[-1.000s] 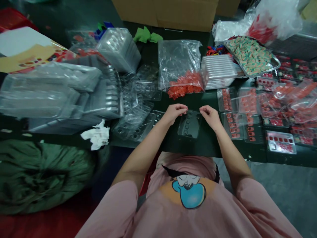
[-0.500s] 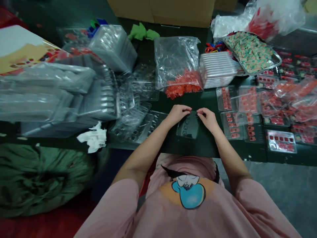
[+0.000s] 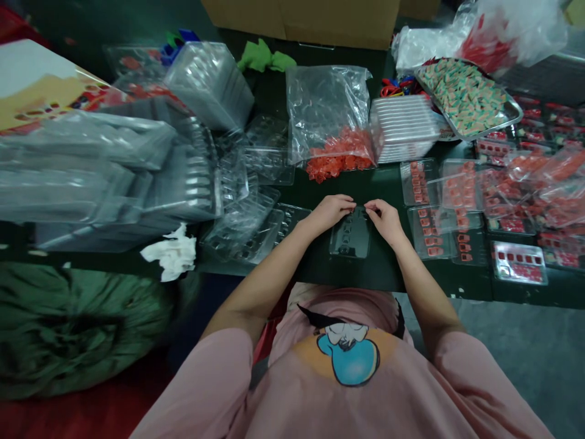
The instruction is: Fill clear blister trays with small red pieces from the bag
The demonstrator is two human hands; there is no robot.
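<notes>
A small clear plastic blister tray (image 3: 351,239) with a column of empty pockets lies on the dark green table (image 3: 365,183) right in front of me. My left hand (image 3: 329,210) has its fingers curled and pinched at the tray's far left corner. My right hand (image 3: 384,217) pinches the far right corner, fingertips almost meeting the left hand's. Just beyond them a clear bag holding small red pieces (image 3: 339,160) lies open toward me.
Stacks of empty clear trays (image 3: 137,171) crowd the left side. Filled trays with red pieces (image 3: 484,201) cover the right. A white stack of lids (image 3: 402,129), a metal pan of green-orange pieces (image 3: 466,97), cardboard boxes (image 3: 311,18) and crumpled tissue (image 3: 173,256) surround the spot.
Both hands have come together at the tray's far edge, from being apart at its corners. The tray stays in about the same place.
</notes>
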